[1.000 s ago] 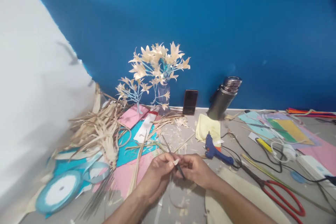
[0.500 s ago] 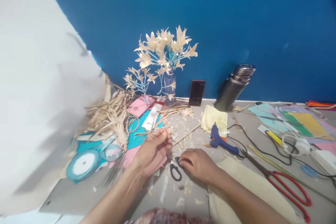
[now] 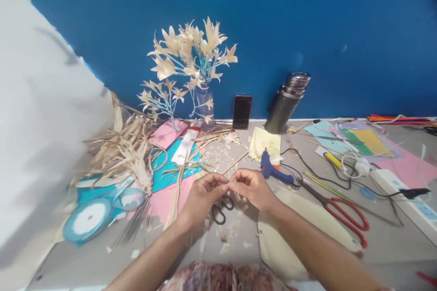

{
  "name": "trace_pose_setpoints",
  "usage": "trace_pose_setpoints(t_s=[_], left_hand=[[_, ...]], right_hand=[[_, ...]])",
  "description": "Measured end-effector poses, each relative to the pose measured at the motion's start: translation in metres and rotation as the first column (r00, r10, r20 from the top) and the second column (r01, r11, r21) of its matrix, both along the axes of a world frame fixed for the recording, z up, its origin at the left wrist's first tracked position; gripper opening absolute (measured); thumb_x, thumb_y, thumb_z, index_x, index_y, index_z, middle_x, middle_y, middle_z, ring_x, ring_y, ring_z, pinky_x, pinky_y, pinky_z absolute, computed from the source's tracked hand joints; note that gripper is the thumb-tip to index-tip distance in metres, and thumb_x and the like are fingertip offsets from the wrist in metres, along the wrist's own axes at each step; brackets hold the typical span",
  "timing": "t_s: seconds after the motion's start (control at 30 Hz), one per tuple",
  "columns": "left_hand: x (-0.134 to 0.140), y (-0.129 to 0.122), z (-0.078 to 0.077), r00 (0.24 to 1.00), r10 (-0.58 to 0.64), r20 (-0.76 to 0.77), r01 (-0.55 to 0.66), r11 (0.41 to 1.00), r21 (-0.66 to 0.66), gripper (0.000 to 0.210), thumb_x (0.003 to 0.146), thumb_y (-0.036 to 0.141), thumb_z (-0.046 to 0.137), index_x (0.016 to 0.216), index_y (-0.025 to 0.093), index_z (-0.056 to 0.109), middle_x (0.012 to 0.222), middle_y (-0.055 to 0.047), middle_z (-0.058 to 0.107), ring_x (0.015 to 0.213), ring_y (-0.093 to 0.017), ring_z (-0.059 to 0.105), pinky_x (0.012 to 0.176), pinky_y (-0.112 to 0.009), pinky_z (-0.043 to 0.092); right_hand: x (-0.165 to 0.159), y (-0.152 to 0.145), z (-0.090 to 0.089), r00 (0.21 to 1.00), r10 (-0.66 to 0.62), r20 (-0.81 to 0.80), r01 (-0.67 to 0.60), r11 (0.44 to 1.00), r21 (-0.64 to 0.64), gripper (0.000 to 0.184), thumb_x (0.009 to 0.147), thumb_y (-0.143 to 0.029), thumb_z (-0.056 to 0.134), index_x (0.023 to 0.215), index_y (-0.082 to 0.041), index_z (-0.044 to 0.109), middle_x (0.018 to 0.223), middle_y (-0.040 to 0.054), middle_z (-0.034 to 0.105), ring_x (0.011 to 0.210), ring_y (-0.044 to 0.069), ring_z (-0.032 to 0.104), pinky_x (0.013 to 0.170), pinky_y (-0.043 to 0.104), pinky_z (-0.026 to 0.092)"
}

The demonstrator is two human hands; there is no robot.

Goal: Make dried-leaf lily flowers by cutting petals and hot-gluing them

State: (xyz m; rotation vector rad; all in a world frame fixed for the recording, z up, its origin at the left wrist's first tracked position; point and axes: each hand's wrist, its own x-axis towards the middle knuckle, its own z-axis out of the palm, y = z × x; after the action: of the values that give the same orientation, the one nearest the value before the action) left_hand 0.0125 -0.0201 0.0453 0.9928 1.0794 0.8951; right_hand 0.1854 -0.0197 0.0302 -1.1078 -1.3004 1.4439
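My left hand (image 3: 208, 193) is closed in a pinch, thumb against fingertips, above the worktop. My right hand (image 3: 253, 189) pinches too, its fingertips meeting those of the left. Between them is a small pale husk piece, almost wholly hidden by the fingers. Just below the hands lie small scissors with black handles (image 3: 218, 215), their blades out of sight. Pale husk scraps are scattered around them. To the right of my right hand, a blue glue gun (image 3: 276, 172) rests near a yellow paper pad (image 3: 262, 142).
At the left are dried husks (image 3: 136, 150), a ribbon spool (image 3: 89, 219) and thin wires (image 3: 131, 223). Husk flowers (image 3: 194, 50) stand at the back, beside a phone (image 3: 242, 112) and a flask (image 3: 287, 102). Red-handled scissors (image 3: 348, 216), cords and a power strip (image 3: 406, 195) lie right.
My right hand has left the black-handled scissors and come up to meet my left hand's fingertips. My left hand has turned over, palm downward. The view has swung to the right.
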Motion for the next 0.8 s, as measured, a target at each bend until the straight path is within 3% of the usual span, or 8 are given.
trace_pose_setpoints(t_s=[0.3, 0.43, 0.6, 0.7, 0.8], left_hand=[[-0.007, 0.007, 0.004, 0.985, -0.17, -0.011, 0.17, 0.985, 0.008, 0.023, 0.077, 0.033, 0.074, 0.07, 0.015, 0.061, 0.059, -0.002, 0.062, 0.053, -0.01, 0.053, 0.051, -0.019, 0.038], [-0.01, 0.013, 0.006, 0.991, -0.134, -0.022, 0.135, 0.991, 0.007, 0.025, 0.078, 0.034, 0.074, 0.07, 0.017, 0.058, 0.06, -0.001, 0.062, 0.052, -0.01, 0.052, 0.048, -0.018, 0.037], [-0.032, 0.011, -0.011, 0.996, -0.064, -0.058, 0.064, 0.998, -0.01, 0.028, 0.085, 0.041, 0.065, 0.073, 0.017, 0.057, 0.062, 0.0, 0.06, 0.047, -0.009, 0.045, 0.043, -0.018, 0.032], [-0.051, 0.002, -0.016, 0.991, -0.091, -0.093, 0.093, 0.996, 0.016, 0.029, 0.088, 0.038, 0.062, 0.069, 0.017, 0.057, 0.06, 0.0, 0.058, 0.051, -0.01, 0.049, 0.05, -0.021, 0.039], [-0.068, -0.006, -0.012, 0.966, -0.094, -0.242, 0.126, 0.985, 0.119, 0.023, 0.089, 0.033, 0.06, 0.072, 0.018, 0.064, 0.067, -0.004, 0.063, 0.062, -0.015, 0.057, 0.062, -0.025, 0.047]], right_hand=[[-0.001, 0.002, 0.001, 0.999, 0.035, 0.022, -0.034, 0.998, -0.061, 0.03, 0.073, -0.043, 0.077, 0.07, -0.015, 0.064, 0.062, -0.0001, 0.061, 0.053, 0.009, 0.049, 0.051, 0.022, 0.039], [0.006, 0.008, 0.007, 0.99, -0.133, -0.041, 0.124, 0.977, -0.172, 0.032, 0.068, -0.045, 0.077, 0.066, -0.017, 0.062, 0.051, -0.0035, 0.053, 0.044, 0.008, 0.041, 0.045, 0.022, 0.034], [0.024, 0.023, 0.006, 0.953, -0.302, 0.021, 0.302, 0.947, -0.113, 0.032, 0.069, -0.045, 0.078, 0.066, -0.015, 0.067, 0.06, 0.0001, 0.059, 0.048, 0.007, 0.037, 0.046, 0.022, 0.028], [0.033, 0.03, 0.0, 0.944, -0.331, -0.003, 0.328, 0.937, -0.12, 0.034, 0.072, -0.048, 0.078, 0.072, -0.015, 0.07, 0.059, -0.0001, 0.058, 0.048, 0.008, 0.037, 0.046, 0.023, 0.027], [0.039, 0.032, 0.003, 0.917, -0.396, -0.047, 0.387, 0.913, -0.131, 0.033, 0.07, -0.046, 0.08, 0.078, -0.015, 0.072, 0.071, 0.0027, 0.065, 0.048, 0.006, 0.038, 0.045, 0.023, 0.027]])
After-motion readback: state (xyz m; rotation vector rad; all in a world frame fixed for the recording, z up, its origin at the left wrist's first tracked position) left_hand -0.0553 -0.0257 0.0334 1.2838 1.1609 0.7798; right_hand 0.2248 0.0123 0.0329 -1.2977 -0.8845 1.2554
